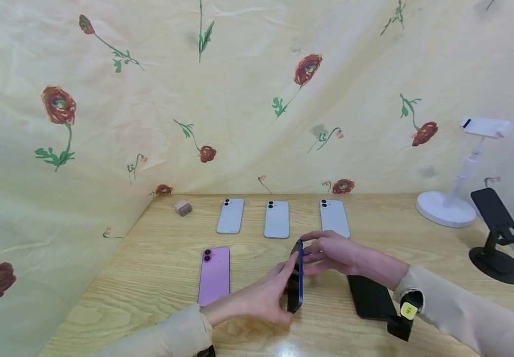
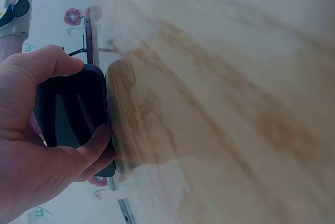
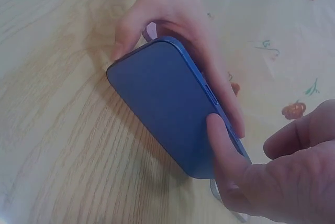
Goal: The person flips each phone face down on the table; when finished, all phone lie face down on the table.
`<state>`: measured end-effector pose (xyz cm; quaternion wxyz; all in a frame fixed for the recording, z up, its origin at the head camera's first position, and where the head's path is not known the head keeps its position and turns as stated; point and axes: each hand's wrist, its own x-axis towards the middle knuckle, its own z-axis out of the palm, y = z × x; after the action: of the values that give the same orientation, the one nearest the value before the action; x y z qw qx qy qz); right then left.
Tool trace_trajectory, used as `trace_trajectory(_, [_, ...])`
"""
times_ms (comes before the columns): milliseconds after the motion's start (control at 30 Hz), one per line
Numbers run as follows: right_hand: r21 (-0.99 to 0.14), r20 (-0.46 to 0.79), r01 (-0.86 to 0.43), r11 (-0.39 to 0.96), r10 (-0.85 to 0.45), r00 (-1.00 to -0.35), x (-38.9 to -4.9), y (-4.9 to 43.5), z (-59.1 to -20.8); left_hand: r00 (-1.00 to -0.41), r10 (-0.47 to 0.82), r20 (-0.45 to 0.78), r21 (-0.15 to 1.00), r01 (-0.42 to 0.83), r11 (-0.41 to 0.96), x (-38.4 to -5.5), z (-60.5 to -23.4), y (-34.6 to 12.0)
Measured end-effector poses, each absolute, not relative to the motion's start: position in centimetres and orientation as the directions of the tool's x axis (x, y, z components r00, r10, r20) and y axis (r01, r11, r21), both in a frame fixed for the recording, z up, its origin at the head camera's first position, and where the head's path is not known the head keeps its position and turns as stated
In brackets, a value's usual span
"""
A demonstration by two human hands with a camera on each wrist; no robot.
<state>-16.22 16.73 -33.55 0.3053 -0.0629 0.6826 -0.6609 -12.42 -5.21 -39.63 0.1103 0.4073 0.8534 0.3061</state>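
A blue phone [image 1: 300,277] stands tilted up on its edge between both hands, close over the wooden table. My left hand [image 1: 265,297] grips it, thumb and fingers spread along its edges, as the left wrist view shows against the dark screen [image 2: 65,111]. At its far end, my right hand [image 1: 334,253] pinches the phone, one finger lying on the plain blue back [image 3: 157,98]. Another finger [image 3: 282,140] of that hand stands off from it. The camera end of the phone is hidden behind the right hand. A purple phone [image 1: 215,275] lies left of the left hand.
Three white phones, left [image 1: 231,216], middle [image 1: 276,219] and right [image 1: 334,218], lie in a row at the back near a small charger plug [image 1: 183,208]. A black slab [image 1: 370,297] lies below the right forearm. White [image 1: 446,208] and black stands [image 1: 497,265] stand at right.
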Motion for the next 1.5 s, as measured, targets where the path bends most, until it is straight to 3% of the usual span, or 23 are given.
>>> trace_trajectory(533, [-0.942,-0.321,0.329,0.074,-0.490,-0.810,-15.6,15.8,-33.3,-0.643,0.760,0.091,0.729,0.563,0.389,-12.5,-39.4,-6.0])
trace_trajectory(800, [-0.944,-0.316,0.323,0.068,-0.472,-0.823,-15.4,15.1,-33.8,-0.656,0.753,0.058,0.897,0.366,0.250,-12.5,-39.3,-6.8])
trace_trajectory(1000, [-0.944,-0.318,0.322,0.079,-0.485,-0.815,-15.1,14.8,-34.6,-0.672,0.740,0.031,0.943,0.266,0.202,-12.3,-39.3,-7.2])
trace_trajectory(1267, [-0.954,-0.301,0.247,0.172,-0.502,-0.811,-14.6,14.7,-36.1,-0.685,0.728,-0.035,0.961,0.176,0.211,-12.2,-39.3,-7.9])
trace_trajectory(1500, [-0.951,-0.287,0.186,0.247,-0.485,-0.826,-14.4,14.6,-36.7,-0.681,0.732,-0.021,0.969,0.166,0.182,-12.2,-39.5,-8.2])
